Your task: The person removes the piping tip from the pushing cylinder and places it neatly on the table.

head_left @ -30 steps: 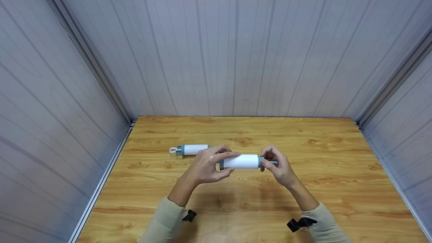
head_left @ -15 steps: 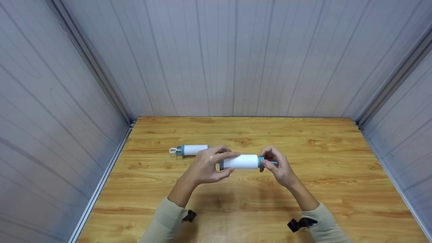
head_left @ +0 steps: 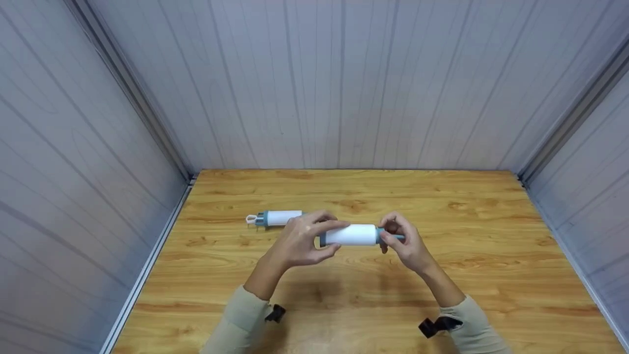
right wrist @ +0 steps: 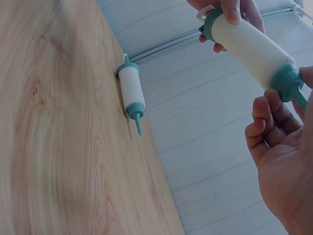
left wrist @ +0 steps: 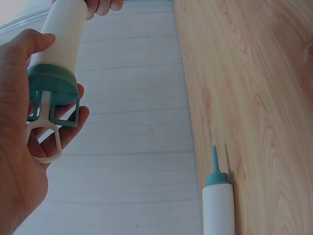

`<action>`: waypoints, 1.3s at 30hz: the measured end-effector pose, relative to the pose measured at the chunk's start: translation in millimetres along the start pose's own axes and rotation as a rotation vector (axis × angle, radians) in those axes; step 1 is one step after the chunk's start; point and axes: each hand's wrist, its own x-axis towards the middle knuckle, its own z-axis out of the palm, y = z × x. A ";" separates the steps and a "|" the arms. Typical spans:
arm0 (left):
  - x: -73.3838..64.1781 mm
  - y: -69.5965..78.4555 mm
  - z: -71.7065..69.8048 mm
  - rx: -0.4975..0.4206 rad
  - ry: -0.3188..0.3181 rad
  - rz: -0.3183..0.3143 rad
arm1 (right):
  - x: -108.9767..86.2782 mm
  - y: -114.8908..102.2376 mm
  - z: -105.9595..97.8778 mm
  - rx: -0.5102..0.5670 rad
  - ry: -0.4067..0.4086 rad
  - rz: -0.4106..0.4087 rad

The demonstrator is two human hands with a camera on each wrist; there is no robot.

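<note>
A large white syringe with teal ends is held level above the table. My left hand grips its white barrel near the teal collar, thumb on one side and fingers on the other. In the left wrist view, a white pull ring sticks out of that end, below the collar. At the other end my right hand pinches the teal nozzle cap with thumb and finger. The thin tip points right, past the fingers. My right hand's other fingers are curled beneath, partly hidden in the head view.
A second white syringe with teal ends lies on the wooden table, behind my left hand. Its nozzle shows in the left wrist view. Pale panel walls enclose the table's back and sides.
Both hands and the held syringe stay almost where they were. My right hand's lower fingers have shifted slightly at the nozzle cap. The syringe on the table has not moved.
</note>
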 end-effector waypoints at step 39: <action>-0.3 1.5 -0.8 -0.005 0.020 0.009 | 0.0 0.6 -0.2 0.041 -0.014 -0.073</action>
